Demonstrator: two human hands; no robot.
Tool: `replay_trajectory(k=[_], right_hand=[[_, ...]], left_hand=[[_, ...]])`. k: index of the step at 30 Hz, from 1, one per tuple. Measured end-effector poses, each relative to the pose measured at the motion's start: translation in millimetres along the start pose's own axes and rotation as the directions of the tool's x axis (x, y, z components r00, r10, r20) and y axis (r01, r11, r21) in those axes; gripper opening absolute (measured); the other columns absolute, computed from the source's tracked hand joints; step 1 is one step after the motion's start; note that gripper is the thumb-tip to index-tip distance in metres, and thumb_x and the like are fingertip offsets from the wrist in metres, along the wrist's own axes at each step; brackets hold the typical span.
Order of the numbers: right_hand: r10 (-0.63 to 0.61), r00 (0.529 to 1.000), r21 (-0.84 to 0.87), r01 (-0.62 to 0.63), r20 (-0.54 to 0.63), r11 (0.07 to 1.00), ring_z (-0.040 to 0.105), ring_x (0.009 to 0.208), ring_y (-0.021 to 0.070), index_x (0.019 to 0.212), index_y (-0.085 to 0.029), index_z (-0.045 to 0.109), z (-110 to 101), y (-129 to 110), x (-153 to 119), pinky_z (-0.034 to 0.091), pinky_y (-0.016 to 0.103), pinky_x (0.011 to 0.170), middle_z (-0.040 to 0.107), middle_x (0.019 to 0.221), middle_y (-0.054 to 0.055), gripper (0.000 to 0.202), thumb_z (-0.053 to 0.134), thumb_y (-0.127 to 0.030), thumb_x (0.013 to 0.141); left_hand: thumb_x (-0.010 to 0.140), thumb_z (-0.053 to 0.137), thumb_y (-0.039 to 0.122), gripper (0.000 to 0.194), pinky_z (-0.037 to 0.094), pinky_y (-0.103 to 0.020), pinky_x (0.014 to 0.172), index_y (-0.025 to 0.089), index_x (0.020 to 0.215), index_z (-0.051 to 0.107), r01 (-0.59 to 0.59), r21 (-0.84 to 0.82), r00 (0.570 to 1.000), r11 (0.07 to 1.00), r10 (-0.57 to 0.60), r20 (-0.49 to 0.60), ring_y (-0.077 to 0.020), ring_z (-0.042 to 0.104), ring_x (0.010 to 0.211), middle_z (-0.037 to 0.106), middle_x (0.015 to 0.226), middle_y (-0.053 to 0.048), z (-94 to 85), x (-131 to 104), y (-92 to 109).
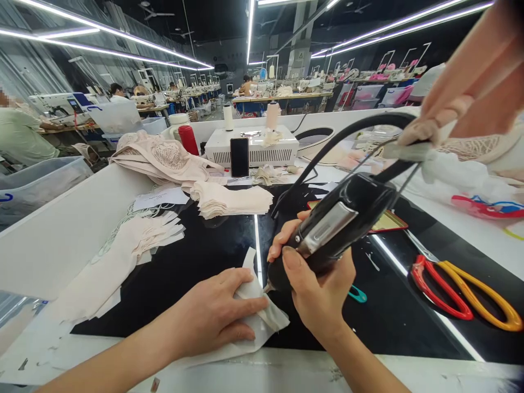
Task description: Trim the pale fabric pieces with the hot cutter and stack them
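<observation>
Thin, pale cream, floppy cloth piece [262,330]: lay on the near part of the glossy black work board [213,245], down and to the left of the right hand; stretched from a narrow end pointing away to a wider end by the table edge.
Left hand [213,311]: palm down, fingers loosely fanned, pressed on the cloth; not really gripping anything, far as could be made out.
Right hand [323,295]: wrapped pretty snugly around a chunky black handheld tool with a silver side lever [368,194], thumb on the near side.
Tool angle: tilted nose-down, lower left to upper right, with a thick black rubbery cord [360,123] looped above.
Small pointed metal tip [267,287]: sat just past the left index fingertip, by the cloth's right side. Touching or barely off it? Honestly couldn't tell.
Nearer hand: left for the cloth, no contest.
Off to the right: red-and-orange-handled metal scissors [446,285], well apart from both hands.
</observation>
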State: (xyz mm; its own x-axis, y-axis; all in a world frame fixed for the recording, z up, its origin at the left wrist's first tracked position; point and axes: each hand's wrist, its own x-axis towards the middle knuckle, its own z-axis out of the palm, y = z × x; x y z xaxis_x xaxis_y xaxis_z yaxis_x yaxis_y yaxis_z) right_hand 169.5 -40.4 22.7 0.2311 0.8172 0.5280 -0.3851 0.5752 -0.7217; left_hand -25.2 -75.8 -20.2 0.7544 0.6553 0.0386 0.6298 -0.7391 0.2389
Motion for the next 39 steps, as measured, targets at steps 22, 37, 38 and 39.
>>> replay_trajectory(k=[22,37,38,39], right_hand=[[0.018,0.999,-0.143,-0.022,-0.029,0.990,0.065,0.060,0.0130,0.105,-0.026,0.060,5.6,12.5,4.4,0.060,0.029,0.058,0.069,0.079,-0.006,0.029,0.078,-0.022,0.083],[0.007,0.999,-0.134,-0.012,-0.033,0.991,0.066,0.060,0.0123,0.102,-0.026,0.060,8.8,21.8,9.2,0.059,0.029,0.060,0.071,0.080,-0.007,0.027,0.078,-0.021,0.082],[0.008,0.999,-0.138,-0.013,-0.034,0.990,0.066,0.060,0.0123,0.103,-0.026,0.061,8.8,21.7,9.2,0.059,0.029,0.060,0.071,0.079,-0.007,0.027,0.078,-0.021,0.083],[0.006,0.999,-0.134,-0.011,-0.034,0.991,0.066,0.060,0.0122,0.103,-0.026,0.061,8.6,21.7,9.4,0.059,0.029,0.060,0.071,0.079,-0.008,0.027,0.078,-0.021,0.083]], left_hand=[[0.102,0.070,0.051,0.047,0.063,-0.049,0.100,0.032,0.145,0.064,-0.007,-0.003,0.999,1.000,0.007,-0.048,-0.0359,0.065,0.127,0.055,0.144,-0.016,0.8,1.3,1.4],[0.104,0.068,0.053,0.046,0.061,-0.049,0.105,0.030,0.144,0.066,-0.024,-0.021,0.996,1.000,0.022,-0.090,-0.0345,0.064,0.128,0.056,0.145,-0.017,3.2,1.5,1.4],[0.103,0.068,0.052,0.046,0.061,-0.049,0.105,0.031,0.144,0.066,-0.021,-0.023,0.996,1.000,0.019,-0.089,-0.0345,0.064,0.128,0.056,0.145,-0.017,3.5,1.3,1.2],[0.103,0.068,0.052,0.046,0.061,-0.049,0.105,0.031,0.144,0.066,-0.019,-0.025,0.996,1.000,0.017,-0.085,-0.0347,0.064,0.128,0.055,0.145,-0.017,3.6,1.1,1.0]])
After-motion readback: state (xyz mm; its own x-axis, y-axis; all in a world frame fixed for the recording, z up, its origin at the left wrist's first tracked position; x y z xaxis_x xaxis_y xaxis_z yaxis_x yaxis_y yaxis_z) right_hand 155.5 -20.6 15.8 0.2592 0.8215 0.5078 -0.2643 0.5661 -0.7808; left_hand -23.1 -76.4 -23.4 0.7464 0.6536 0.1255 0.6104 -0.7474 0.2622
